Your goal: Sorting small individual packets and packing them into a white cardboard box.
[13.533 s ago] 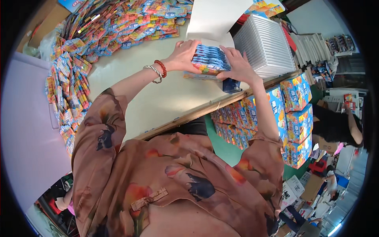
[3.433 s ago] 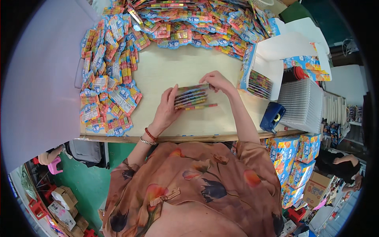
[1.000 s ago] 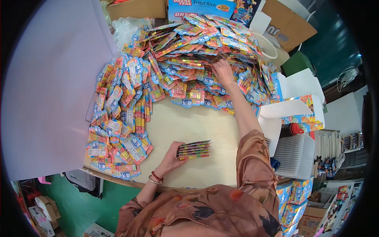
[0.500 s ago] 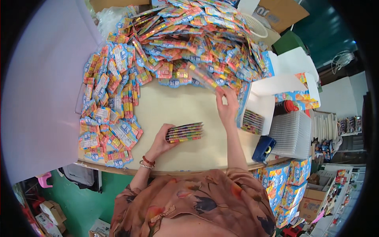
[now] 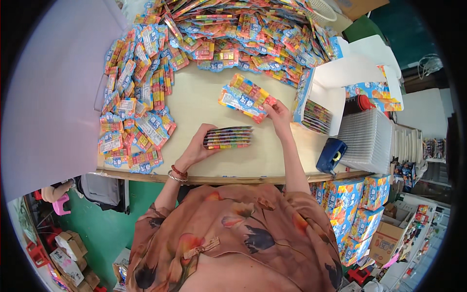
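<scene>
My left hand grips a neat stack of blister packs by its left end, just over the table, with the packs' edges facing me. Between the thumb and fingers of my right hand is a single blister pack, blue, yellow and red with small coloured pieces. That pack is tilted, held by its right end above and beyond the stack. A large heap of similar packs covers the far side of the table, and more loose packs spread down the left side.
To the right stands an open box with packs lined up inside. Near it are a blue tape dispenser, a stack of translucent plastic trays and a red-capped dark bottle. Printed boxes are piled below the table's right edge.
My right hand has drawn the single pack away from the heap, nearer to the stack, and its printed face now shows. The left hand still holds the stack. The whole view has shifted slightly.
</scene>
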Tool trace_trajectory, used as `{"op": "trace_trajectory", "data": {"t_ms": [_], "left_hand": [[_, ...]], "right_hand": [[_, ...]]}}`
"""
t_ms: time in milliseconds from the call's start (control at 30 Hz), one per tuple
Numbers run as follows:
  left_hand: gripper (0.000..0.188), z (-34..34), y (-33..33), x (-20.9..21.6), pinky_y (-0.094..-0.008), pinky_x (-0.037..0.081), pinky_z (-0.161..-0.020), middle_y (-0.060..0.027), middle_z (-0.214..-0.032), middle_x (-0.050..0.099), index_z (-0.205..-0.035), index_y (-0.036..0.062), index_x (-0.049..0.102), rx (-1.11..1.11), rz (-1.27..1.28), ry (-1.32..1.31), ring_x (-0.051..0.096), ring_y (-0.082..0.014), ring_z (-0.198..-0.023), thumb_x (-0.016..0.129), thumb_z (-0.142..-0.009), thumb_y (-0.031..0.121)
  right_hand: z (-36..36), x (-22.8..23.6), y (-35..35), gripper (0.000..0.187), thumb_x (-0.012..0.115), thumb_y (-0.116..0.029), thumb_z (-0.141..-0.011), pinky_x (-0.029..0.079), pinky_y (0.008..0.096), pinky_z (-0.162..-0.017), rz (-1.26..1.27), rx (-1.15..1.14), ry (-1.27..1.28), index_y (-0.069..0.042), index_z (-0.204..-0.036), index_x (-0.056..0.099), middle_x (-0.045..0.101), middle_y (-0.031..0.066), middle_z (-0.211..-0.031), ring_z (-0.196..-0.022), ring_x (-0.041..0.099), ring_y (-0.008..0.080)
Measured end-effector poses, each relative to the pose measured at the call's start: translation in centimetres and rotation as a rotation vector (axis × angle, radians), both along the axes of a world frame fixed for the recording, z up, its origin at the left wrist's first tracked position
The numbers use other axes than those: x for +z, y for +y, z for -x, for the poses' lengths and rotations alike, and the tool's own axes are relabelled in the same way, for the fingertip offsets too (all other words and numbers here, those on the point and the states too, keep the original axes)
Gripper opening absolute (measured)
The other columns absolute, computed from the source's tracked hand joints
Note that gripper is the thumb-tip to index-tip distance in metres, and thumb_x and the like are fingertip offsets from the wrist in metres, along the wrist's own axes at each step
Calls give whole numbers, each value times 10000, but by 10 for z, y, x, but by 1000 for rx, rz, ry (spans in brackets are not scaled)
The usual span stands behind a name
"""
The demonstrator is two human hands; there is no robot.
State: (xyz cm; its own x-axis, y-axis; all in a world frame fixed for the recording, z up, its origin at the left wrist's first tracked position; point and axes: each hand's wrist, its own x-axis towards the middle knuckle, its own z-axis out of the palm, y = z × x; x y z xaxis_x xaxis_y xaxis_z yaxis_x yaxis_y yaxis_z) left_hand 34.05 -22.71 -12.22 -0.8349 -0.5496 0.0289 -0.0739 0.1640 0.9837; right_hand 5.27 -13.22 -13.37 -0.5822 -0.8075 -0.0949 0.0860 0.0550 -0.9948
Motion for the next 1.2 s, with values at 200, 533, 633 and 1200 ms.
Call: {"op": "trace_trajectory", "data": {"t_ms": [200,533,633,1200], "left_hand": [[610,0,3,-3,-300,476,-878,-98,-1115,468,-1177,31,442,-16,34,34,544,-196,-1018,791,-677,-4],[632,-2,4,-5,-318,463,-896,-126,-1128,469,-1203,33,438,-15,124,65,528,-255,-1038,785,-674,5],[636,-2,4,-3,-318,463,-893,-133,-1132,471,-1209,32,436,-25,143,74,529,-262,-1038,783,-676,9],[680,1,28,8,-443,456,-966,-254,-1527,-8,-1250,116,535,84,399,-17,354,-424,-1287,799,-627,56]], "right_hand": [[-19,-8,-15,140,608,-92,-905,498,218,-713,-37,136,-172,-21,-1024,592,629,4,-913,-821,578,56],[-19,-5,-34,142,618,-122,-908,443,203,-673,-73,17,-53,-20,-990,564,590,-7,-841,-758,533,39],[-23,-1,-34,134,624,-110,-903,450,206,-685,-23,-25,-58,-18,-978,560,602,0,-856,-779,547,45],[-149,67,-38,191,620,-149,-803,461,476,-524,-188,31,689,-18,-822,481,580,191,-636,-587,601,376]]}}
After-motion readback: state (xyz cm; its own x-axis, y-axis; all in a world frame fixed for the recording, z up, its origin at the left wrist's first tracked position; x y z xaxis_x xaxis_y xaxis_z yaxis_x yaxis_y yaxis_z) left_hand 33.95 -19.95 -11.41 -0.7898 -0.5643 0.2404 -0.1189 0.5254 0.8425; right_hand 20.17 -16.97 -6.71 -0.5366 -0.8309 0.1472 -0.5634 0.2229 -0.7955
